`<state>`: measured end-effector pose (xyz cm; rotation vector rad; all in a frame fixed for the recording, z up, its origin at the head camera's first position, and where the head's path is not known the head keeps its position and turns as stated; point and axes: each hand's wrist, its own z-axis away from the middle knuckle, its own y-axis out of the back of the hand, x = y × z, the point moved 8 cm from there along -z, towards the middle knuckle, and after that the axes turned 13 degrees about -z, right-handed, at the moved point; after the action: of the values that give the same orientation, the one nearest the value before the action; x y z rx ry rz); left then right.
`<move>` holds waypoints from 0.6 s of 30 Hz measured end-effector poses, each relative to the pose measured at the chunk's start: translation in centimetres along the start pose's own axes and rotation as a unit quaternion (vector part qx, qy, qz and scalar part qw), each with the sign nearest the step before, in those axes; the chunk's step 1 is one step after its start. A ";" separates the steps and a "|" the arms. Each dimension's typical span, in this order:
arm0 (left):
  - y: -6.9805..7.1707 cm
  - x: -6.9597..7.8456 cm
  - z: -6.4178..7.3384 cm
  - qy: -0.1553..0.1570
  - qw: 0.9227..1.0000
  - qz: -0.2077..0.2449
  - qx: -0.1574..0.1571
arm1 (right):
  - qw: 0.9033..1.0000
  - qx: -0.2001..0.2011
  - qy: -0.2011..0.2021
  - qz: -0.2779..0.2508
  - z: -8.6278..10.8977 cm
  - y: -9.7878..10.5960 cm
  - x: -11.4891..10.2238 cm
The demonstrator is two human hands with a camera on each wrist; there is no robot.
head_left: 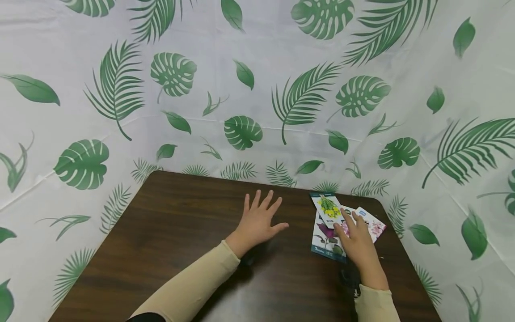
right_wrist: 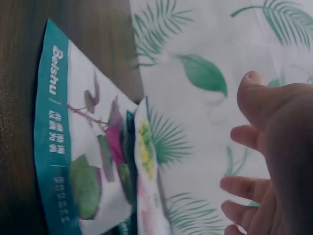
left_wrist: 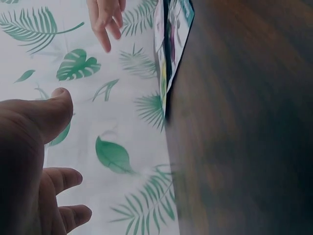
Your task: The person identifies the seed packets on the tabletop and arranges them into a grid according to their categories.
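Several flat printed packets, like seed packets, lie overlapped at the right of the table. One with yellow flowers (head_left: pixel 327 206) lies on top of a packet with a purple plant (head_left: pixel 322 239) and teal bands. To their right is a packet with pink blossoms (head_left: pixel 376 223). My right hand (head_left: pixel 360 243) is above the pile, fingers spread; in the right wrist view a gap shows between that hand (right_wrist: pixel 269 161) and the purple plant packet (right_wrist: pixel 93 161). Left of the pile my left hand (head_left: pixel 257 223) hovers over the table, fingers spread and holding nothing.
The dark wooden table (head_left: pixel 185 214) has rounded far corners. A white cloth (head_left: pixel 257 58) printed with green leaves hangs behind it and along both sides. A dark device (head_left: pixel 349 275) sits under my right wrist.
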<state>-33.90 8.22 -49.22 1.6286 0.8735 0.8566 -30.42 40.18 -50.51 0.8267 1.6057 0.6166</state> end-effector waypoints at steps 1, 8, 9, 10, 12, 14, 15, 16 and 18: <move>-0.1 0.3 0.0 -0.004 1.000 0.002 -0.002 | 1.000 0.002 0.004 -0.018 -0.2 -0.2 0.2; -1.7 2.0 -0.1 -0.019 1.000 -0.003 -0.022 | 0.991 0.012 0.026 -0.132 -1.8 -1.9 2.4; -2.0 2.2 -0.1 -0.021 0.999 -0.004 -0.024 | 0.989 0.017 0.028 -0.142 -2.0 -2.1 2.7; -2.3 2.6 -0.2 -0.024 0.999 -0.006 -0.025 | 0.987 0.024 0.029 -0.156 -2.0 -2.1 3.0; -2.9 3.3 -0.3 -0.034 0.999 -0.003 -0.028 | 0.982 0.039 0.028 -0.183 -2.0 -2.1 3.7; -3.4 4.3 -0.5 -0.049 0.998 0.003 -0.028 | 0.976 0.056 0.024 -0.208 -1.9 -2.0 4.6; -3.6 4.7 -0.6 -0.057 0.998 0.007 -0.030 | 0.973 0.064 0.021 -0.221 -1.8 -1.9 5.0; -3.8 5.2 -0.7 -0.064 0.997 0.010 -0.030 | 0.970 0.069 0.018 -0.233 -1.7 -1.9 5.4; -4.3 6.2 -0.9 -0.079 0.996 0.018 -0.036 | 0.967 0.071 0.010 -0.246 -1.6 -1.9 6.0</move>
<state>-32.29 14.83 -52.59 1.6296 0.6981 0.7627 -32.78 43.82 -55.30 0.4914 1.8031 0.1571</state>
